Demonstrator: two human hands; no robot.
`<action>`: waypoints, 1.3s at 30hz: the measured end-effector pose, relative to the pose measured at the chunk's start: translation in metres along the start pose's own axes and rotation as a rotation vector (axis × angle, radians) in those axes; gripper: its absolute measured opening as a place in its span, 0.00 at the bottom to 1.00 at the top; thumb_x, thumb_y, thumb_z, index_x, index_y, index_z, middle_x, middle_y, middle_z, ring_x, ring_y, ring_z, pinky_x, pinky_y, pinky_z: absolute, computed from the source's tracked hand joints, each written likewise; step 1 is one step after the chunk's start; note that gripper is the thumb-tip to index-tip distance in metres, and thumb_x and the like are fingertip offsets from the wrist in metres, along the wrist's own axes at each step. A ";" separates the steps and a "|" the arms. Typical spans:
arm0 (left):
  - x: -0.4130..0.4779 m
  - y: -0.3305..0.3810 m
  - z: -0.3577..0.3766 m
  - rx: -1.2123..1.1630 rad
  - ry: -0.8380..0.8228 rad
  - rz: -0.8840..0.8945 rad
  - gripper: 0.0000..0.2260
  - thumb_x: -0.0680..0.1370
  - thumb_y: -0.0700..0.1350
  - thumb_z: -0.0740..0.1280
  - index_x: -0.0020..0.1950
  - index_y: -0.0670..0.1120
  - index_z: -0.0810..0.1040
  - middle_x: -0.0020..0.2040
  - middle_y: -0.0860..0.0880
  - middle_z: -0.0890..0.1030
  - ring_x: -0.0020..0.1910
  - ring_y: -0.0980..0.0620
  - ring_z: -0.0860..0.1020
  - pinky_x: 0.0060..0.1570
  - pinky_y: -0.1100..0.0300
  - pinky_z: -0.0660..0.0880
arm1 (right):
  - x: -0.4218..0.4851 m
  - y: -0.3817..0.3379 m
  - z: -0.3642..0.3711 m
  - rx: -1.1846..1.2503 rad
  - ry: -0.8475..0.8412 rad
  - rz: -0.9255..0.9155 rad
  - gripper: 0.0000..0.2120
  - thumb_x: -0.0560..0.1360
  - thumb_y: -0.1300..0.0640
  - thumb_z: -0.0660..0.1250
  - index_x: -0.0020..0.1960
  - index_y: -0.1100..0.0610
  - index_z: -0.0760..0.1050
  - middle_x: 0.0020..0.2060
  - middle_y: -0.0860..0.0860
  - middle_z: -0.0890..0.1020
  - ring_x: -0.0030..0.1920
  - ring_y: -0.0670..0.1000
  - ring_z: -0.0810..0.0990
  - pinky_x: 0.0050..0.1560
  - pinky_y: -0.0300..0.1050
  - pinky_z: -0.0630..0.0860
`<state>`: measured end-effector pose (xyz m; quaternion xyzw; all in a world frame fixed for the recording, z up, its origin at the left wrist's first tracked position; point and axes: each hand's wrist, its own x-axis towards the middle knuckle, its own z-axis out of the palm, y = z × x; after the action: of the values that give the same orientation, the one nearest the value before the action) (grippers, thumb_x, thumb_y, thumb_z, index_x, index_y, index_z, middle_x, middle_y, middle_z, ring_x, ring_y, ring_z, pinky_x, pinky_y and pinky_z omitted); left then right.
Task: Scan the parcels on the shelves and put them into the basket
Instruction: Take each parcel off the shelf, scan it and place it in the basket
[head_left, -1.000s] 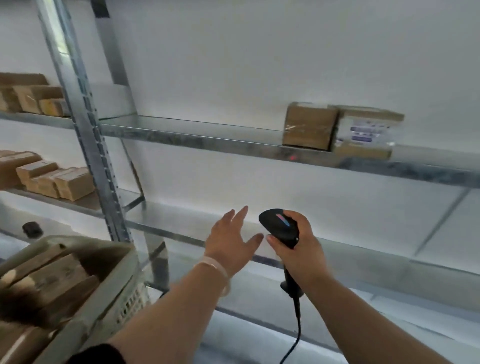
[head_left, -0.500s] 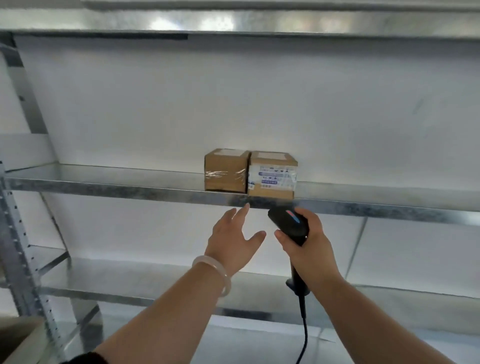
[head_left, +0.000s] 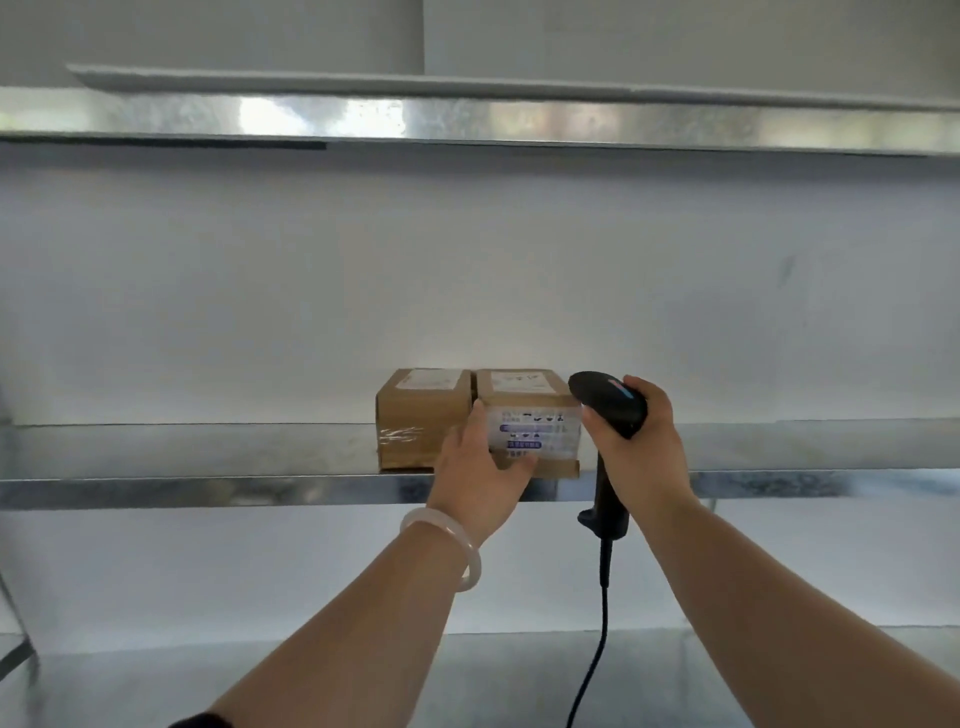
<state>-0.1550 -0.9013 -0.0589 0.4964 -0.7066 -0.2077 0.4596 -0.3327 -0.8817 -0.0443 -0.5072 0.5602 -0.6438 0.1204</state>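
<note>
Two small cardboard parcels stand side by side on the metal shelf (head_left: 208, 488). The left parcel (head_left: 418, 415) is plain brown with clear tape. The right parcel (head_left: 535, 415) carries a white printed label on its front. My left hand (head_left: 480, 467) takes hold of the right parcel, fingers on its left side and thumb under its front lower edge. My right hand (head_left: 639, 447) grips a black corded barcode scanner (head_left: 608, 402) just right of that parcel, its head level with the parcel's top. The basket is out of view.
Another metal shelf (head_left: 467, 117) runs overhead. A lower shelf (head_left: 519, 670) lies beneath my forearms. The scanner's cable (head_left: 597, 634) hangs down between my arms. A white wall stands behind the parcels. A shelf upright shows at the far left edge.
The view has swung right and up, away from the basket. My left hand has reached forward from open air onto the labelled parcel. The scanner has risen to the parcel's side.
</note>
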 end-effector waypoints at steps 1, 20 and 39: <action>0.003 -0.001 0.001 -0.017 -0.003 -0.015 0.34 0.78 0.54 0.70 0.79 0.53 0.57 0.65 0.52 0.68 0.66 0.48 0.71 0.68 0.47 0.73 | 0.004 0.000 0.003 0.009 0.002 0.007 0.24 0.74 0.47 0.71 0.65 0.39 0.64 0.43 0.35 0.76 0.38 0.39 0.77 0.29 0.28 0.67; 0.025 0.045 0.023 -0.079 0.158 -0.246 0.31 0.79 0.68 0.54 0.76 0.53 0.66 0.68 0.45 0.72 0.61 0.45 0.73 0.64 0.49 0.71 | 0.058 0.009 -0.044 0.099 -0.125 -0.010 0.25 0.70 0.43 0.73 0.64 0.40 0.67 0.51 0.41 0.80 0.49 0.51 0.83 0.54 0.50 0.79; -0.064 0.067 0.026 -0.487 0.314 -0.071 0.14 0.80 0.45 0.68 0.61 0.63 0.76 0.57 0.57 0.82 0.57 0.54 0.80 0.44 0.65 0.79 | -0.016 0.010 -0.062 0.322 -0.295 -0.157 0.24 0.72 0.50 0.74 0.53 0.26 0.65 0.47 0.24 0.75 0.50 0.29 0.75 0.39 0.23 0.73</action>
<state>-0.2058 -0.8196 -0.0496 0.4217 -0.5384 -0.3078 0.6615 -0.3782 -0.8371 -0.0524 -0.6122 0.3855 -0.6510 0.2299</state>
